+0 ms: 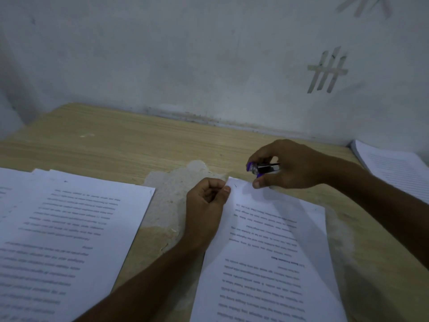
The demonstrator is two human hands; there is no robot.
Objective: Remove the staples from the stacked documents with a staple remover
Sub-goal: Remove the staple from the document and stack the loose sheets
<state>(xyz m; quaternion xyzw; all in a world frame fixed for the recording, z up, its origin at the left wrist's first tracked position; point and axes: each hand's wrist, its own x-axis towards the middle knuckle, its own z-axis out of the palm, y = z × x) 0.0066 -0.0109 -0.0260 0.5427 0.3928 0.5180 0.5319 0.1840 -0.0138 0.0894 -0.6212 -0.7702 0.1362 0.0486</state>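
Single view, worn on the head. Looks forward and down across the wooden surface (104, 140) to the pale wall (185, 54) at its far edge. Sits close above the near printed sheets (69, 228), cut off by the bottom and left borders. Wide-angle, curving the surface's far edge. Catches the left hand (206, 203) stretched in from below and the right hand (294, 166) from the right border, both near mid-frame.

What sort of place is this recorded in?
Probably a plain office or study corner: a worn wooden table against a scuffed wall, printed documents spread on it, and another paper stack at far right.
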